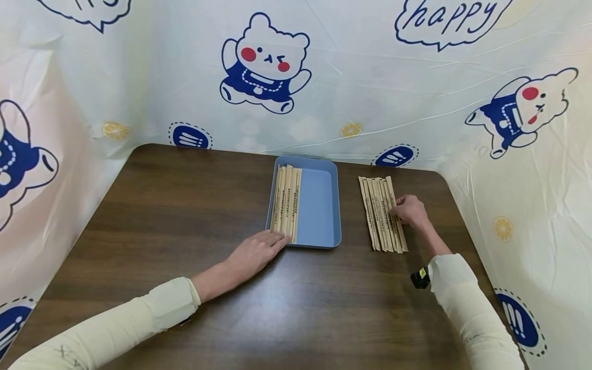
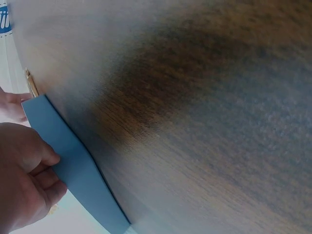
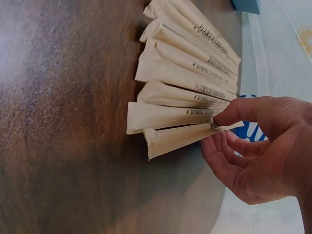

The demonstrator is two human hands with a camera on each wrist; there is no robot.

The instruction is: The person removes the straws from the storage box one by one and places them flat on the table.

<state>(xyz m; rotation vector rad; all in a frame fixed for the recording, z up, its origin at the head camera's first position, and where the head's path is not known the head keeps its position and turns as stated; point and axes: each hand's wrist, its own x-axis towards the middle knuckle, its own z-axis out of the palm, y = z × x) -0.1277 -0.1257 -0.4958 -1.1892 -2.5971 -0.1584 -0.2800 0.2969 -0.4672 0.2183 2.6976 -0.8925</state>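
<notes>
Packets in a loose row point(image 1: 381, 216) lie on the brown counter point(image 1: 300, 298), to the right of my blue tray point(image 1: 319, 205). More packets point(image 1: 287, 200) fill the tray's left side, their near ends partly hidden by my left hand point(image 1: 252, 252) at the near left corner. My right hand point(image 1: 410, 210) meets the row's right edge; its fingertips are hard to separate from the paper. The packets' printing is too small to read, and the frame cuts off both my sleeves point(image 1: 453, 288).

From my left wrist, I see the fingers of that hand bent and gripping the tray's edge, some hidden behind others. Beyond, my right hand is blurred and cut off, beside a tan sliver of the row.

From my right wrist, my thumb and fingers pinch the outermost packet point(image 3: 178, 139), covering its far part. Only a corner of the tray shows at the top.
</notes>
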